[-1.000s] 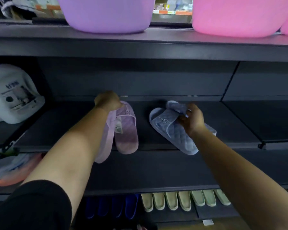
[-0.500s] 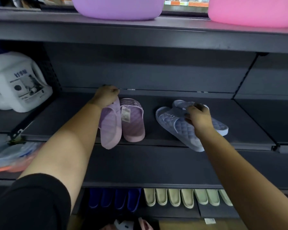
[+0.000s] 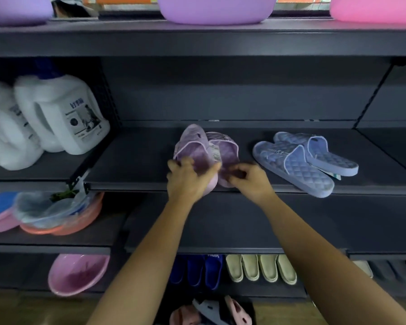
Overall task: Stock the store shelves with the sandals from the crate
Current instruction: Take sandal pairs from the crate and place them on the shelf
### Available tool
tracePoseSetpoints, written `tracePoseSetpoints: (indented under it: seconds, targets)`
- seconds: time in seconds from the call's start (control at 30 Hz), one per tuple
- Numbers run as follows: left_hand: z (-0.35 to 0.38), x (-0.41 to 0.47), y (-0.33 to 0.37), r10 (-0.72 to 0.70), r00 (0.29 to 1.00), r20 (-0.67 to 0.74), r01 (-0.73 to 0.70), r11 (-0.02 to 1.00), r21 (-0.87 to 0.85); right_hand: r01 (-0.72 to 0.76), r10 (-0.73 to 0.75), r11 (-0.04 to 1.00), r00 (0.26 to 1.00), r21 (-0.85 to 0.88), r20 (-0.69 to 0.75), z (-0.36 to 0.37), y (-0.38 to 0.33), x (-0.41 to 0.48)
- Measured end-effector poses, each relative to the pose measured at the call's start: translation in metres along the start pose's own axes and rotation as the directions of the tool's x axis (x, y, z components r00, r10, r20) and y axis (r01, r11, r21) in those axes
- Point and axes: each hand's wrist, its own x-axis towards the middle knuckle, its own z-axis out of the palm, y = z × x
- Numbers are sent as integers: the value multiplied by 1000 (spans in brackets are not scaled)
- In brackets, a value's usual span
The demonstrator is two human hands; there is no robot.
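Left hand [image 3: 188, 181]: fingers curled round the heel end of the left sandal of the lilac sandals [image 3: 206, 148]. Right hand [image 3: 249, 181]: fingers bent, pinching the heel edge of the right one; some motion blur, thumb not clear. Both hands are on the heels, probably to square the pair up, toes to the back wall and heels at the front lip of the shelf [image 3: 138, 160]. The pair sits mid-shelf and touching. The left sandal is tipped up on its edge against the right one, so it likely needs laying flat.

Look: slip-on slides, pale lilac, quilted diamond pattern, wide strap with lighter piping, soft moulded material by the look. White paper tag [image 3: 216, 156] between the two, probably tying them together.

Just right on the same shelf, apart from the hands: blue sandals [image 3: 298, 160], same quilted style, flat, one overlapping the other, set at an angle with heels toward the lip; could use straightening.

More sandals [image 3: 209, 310] at the bottom edge, likely remaining stock; the crate itself is too dark to make out.
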Motion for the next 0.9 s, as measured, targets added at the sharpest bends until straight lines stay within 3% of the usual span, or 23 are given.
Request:
tracePoseSetpoints:
  seconds: [0.2, 0.3, 0.4, 0.53, 0.9]
  targets:
    - [7, -4, 4, -4, 999, 35, 8, 993, -121, 18, -16, 988, 1000, -151, 9, 6, -2, -2]
    - [-1, 5, -18, 25, 998, -51, -20, 996, 92, 0, -4, 990, 1000, -141, -24, 8, -1, -2]
    - [-7, 19, -50, 90, 995, -45, -77, 968, 238, 14, -24, 992, 997, -129, -78, 15, -2, -2]
    - [-15, 29, -70, 231, 973, -3, -222, 940, 261, 95, -109, 983, 991, -155, -83, 41, -16, 0]
    - [-57, 86, -137, 324, 945, -54, -301, 920, 251, 156, -167, 968, 985, -198, -43, 114, -59, 32]
